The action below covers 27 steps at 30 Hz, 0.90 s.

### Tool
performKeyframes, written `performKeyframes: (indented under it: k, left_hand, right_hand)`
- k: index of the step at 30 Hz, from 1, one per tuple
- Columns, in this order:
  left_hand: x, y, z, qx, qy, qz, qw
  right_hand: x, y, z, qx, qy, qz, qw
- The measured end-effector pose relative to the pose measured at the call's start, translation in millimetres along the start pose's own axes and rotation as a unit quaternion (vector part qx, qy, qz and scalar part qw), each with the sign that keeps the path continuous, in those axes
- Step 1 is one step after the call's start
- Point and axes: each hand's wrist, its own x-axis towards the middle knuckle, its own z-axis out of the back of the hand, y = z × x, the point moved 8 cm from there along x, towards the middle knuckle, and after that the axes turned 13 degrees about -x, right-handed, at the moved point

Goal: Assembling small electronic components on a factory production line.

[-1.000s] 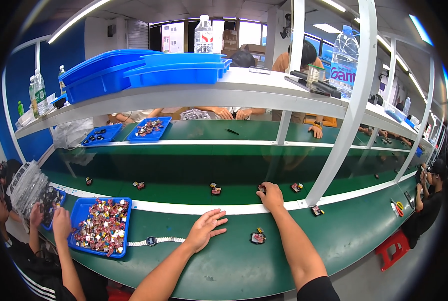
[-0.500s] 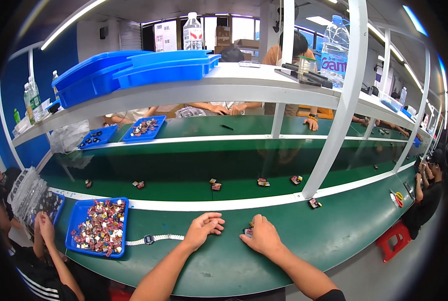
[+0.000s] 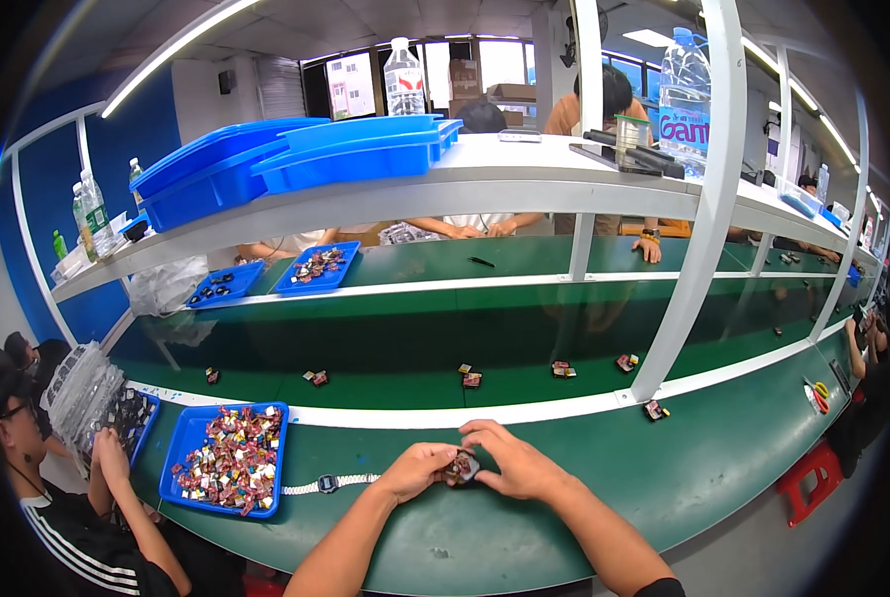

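Small module (image 3: 460, 470): lifted off the desk (image 3: 684, 468), now between left hand (image 3: 413, 472) and right hand (image 3: 520, 468).
Left hand: nearly closed, pinching one edge.
Right hand: half-curled; cannot tell whether gripping.
Grip: light edge hold should suit.

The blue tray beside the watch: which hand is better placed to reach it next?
Probably the left hand: it is nearer the blue tray; the right hand is farther. Both are at a small part.

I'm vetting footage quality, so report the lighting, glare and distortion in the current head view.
Head view: the ceiling tube light glows white and a window washes out; the green workbench bows along its near edge, the corners fall black; the component between the hands is too small for fine detail.
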Motion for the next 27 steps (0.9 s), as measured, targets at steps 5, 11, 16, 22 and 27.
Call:
performKeyframes:
  k: [5,11,16,22,27]
  left_hand:
    - [0,-12,-7,-0.042,-0.052,-0.061,0.996]
    - [-1,-3,3,-0.068,-0.067,-0.057,0.994]
    - [-1,-4,-8,-0.060,-0.060,-0.042,0.996]
    - [1,1,-14,-0.082,-0.057,-0.012,0.995]
    - [3,8,-9,-0.127,-0.046,-0.028,0.990]
  right_hand:
    - [-10,-7,4,-0.046,-0.119,-0.024,0.992]
    - [-7,-21,-5,-0.048,-0.173,-0.059,0.982]
    - [-12,-20,-3,-0.086,-0.175,-0.079,0.978]
    - [-13,-17,-7,-0.144,-0.187,-0.089,0.968]
    - [-7,-15,-11,-0.127,-0.162,-0.086,0.975]
